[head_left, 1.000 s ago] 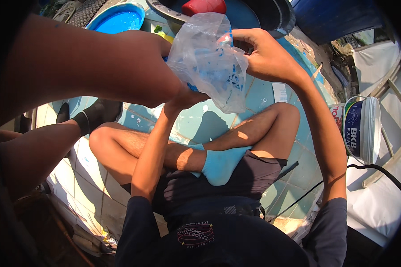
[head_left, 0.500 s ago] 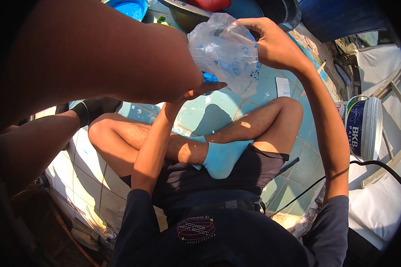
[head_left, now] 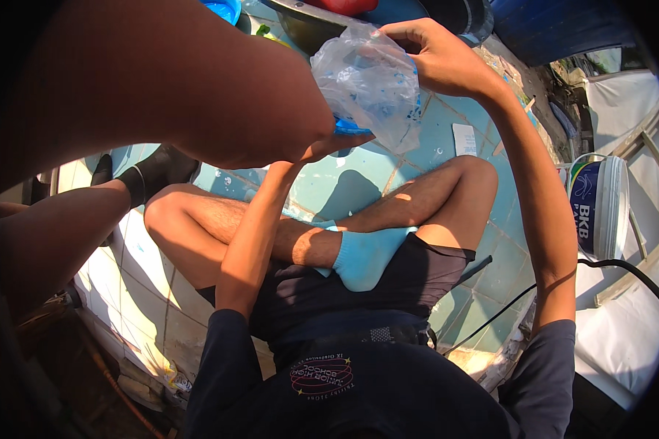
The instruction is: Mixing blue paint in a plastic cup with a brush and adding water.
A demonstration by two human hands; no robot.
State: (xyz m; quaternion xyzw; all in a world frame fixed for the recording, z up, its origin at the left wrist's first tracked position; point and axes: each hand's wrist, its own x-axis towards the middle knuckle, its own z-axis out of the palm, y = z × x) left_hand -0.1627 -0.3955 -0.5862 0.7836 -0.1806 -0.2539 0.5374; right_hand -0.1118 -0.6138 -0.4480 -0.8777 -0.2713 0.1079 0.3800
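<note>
Before me hangs a crumpled clear plastic bag (head_left: 370, 80) with blue specks on it. My right hand (head_left: 439, 62) pinches its upper right edge between thumb and fingers. My left hand (head_left: 318, 150) is below the bag's left side, mostly hidden behind another person's bent knee (head_left: 271, 110). Its visible fingers lie under a flat, bright blue object (head_left: 351, 129), which they support; its kind cannot be made out. The bag's lower part hangs beside this blue object.
I sit cross-legged on blue-green tiles (head_left: 329, 186). A dark basin (head_left: 307, 29) with a red item stands ahead, near a blue bowl (head_left: 223, 9). A paint bucket (head_left: 599, 208) stands at right by a black cable (head_left: 630, 267). A white card (head_left: 464, 139) lies on the tiles.
My right hand has risen slightly and moved left with the bag's edge. The bag has shifted a little, showing more of the blue object above my left hand.
</note>
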